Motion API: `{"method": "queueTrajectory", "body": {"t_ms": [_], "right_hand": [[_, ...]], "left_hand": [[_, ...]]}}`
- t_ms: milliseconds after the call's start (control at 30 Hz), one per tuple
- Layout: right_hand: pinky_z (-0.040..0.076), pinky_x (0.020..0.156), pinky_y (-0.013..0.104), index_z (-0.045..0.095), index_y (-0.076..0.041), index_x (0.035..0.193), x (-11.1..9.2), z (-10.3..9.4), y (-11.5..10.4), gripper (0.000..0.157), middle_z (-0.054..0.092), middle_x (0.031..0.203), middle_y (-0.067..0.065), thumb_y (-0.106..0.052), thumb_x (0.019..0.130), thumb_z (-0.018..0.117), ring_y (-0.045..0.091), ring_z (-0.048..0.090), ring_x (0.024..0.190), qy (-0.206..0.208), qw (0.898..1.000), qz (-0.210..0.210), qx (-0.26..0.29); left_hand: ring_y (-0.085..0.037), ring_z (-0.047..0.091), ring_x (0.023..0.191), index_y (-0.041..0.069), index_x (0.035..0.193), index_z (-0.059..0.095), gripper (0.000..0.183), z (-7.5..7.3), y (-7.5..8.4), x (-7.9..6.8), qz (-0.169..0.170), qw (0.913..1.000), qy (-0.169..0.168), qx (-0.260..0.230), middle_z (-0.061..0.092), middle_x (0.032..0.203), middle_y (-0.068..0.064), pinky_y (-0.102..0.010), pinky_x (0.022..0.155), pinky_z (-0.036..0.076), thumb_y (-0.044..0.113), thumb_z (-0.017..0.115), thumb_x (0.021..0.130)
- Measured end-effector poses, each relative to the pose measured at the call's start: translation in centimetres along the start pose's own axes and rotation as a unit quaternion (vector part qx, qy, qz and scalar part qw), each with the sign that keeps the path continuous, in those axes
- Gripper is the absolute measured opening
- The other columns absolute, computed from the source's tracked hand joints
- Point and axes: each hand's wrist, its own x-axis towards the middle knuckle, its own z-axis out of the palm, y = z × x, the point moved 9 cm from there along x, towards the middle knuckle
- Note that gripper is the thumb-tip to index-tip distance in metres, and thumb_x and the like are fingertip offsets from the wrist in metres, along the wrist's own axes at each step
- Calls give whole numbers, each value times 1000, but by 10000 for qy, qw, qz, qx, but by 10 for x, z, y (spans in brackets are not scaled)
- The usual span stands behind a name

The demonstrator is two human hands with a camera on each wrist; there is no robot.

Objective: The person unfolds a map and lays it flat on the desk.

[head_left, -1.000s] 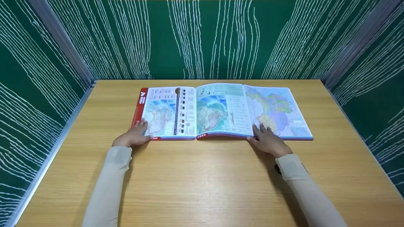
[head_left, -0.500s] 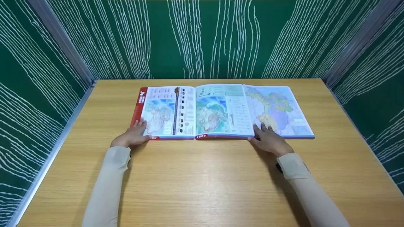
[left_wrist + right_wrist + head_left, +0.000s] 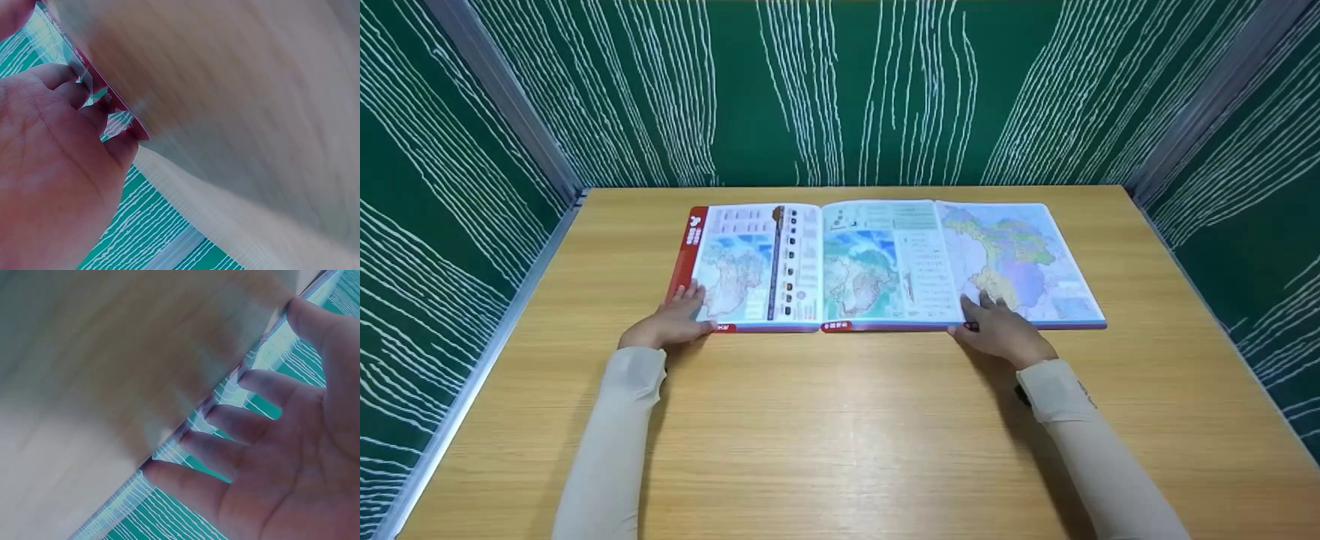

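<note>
An opened atlas or map booklet (image 3: 859, 274) lies across the far half of the table in the head view, with maps on its left, middle and right panels. My left hand (image 3: 669, 321) rests on its near left corner, fingers on the red border and the thumb at the near edge. On the right panel's near edge rests my right hand (image 3: 1001, 330), fingers spread and fairly straight. The left wrist view shows the left palm (image 3: 56, 152) with the fingertips against the red edge. In the right wrist view, the right hand's fingertips (image 3: 154, 469) touch the booklet's edge.
The wooden table (image 3: 840, 435) extends in front of the booklet and to both sides. Green walls (image 3: 802, 97) with white wavy lines enclose it at the back and sides, with grey posts (image 3: 510, 97) at the corners.
The middle panel's raised near edge has flattened somewhat. Both hands stay on the booklet almost unmoved, the left one a touch further left.
</note>
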Motion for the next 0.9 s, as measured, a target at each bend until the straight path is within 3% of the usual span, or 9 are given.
{"method": "queueTrajectory", "body": {"t_ms": [500, 900], "right_hand": [[19, 108, 70, 23, -6, 152, -1, -3, 4, 77, 11, 155, 32, -52, 96, 49, 58, 10, 138, -131, 9998, 149, -5], [21, 108, 69, 25, -5, 151, 6, -5, -1, 76, 15, 155, 32, -49, 95, 53, 58, 15, 138, -73, 9999, 88, -6]], "left_hand": [[-28, -18, 148, 12, 155, 4, 85, 1, 4, -2, -140, 9994, -43, -326, -10, 162, -5, -61, 115, -11, 38, 56, 93], [-31, -14, 148, 7, 154, 5, 85, -2, 4, -3, -158, 9995, 129, -231, -8, 162, -9, -59, 117, -10, 32, 57, 91]]}}
